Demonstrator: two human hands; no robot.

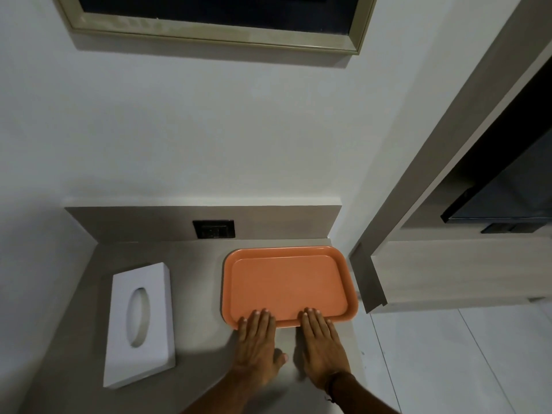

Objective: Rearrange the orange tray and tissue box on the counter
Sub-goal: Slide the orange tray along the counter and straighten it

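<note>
The orange tray (286,282) lies flat and empty at the back right of the grey counter (197,294), close to the right edge. My left hand (258,343) and my right hand (322,343) lie palm down side by side, fingers extended, with the fingertips resting on the tray's near rim. Neither hand grips anything. The white tissue box (140,324) lies flat on the left of the counter with its oval slot facing up, well apart from the tray and both hands.
A black wall socket (213,229) sits in the low backsplash behind the tray. A framed panel (209,28) hangs on the wall above. To the right stands a wooden unit (448,270) with a dark screen (504,201); white floor tiles lie below it.
</note>
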